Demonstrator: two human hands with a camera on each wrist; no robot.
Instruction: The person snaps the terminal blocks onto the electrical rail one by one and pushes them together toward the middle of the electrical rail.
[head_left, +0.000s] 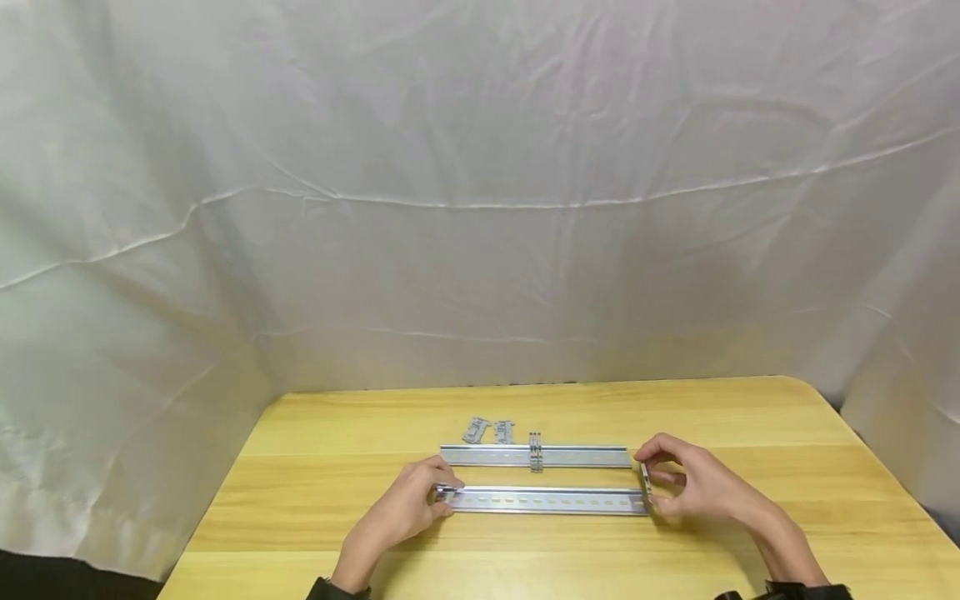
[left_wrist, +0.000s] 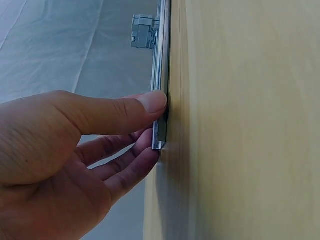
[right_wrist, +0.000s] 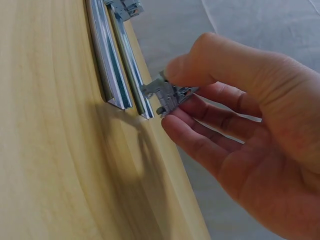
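Note:
A slotted metal DIN rail lies lengthwise across the table in front of me. My left hand pinches its left end, the thumb pressed on one side and fingertips on the other in the left wrist view. At the opposite end, my right hand holds a small grey terminal block between thumb and fingers. In the right wrist view, the block is beside the rail ends and a gap separates it from them. Farther back lies a second DIN rail, with narrow grey blocks clipped across its middle.
Two loose grey terminal blocks, one tilted and one straighter, lie behind the far rail. The wooden table ends at a pale cloth backdrop, which also hangs on both sides.

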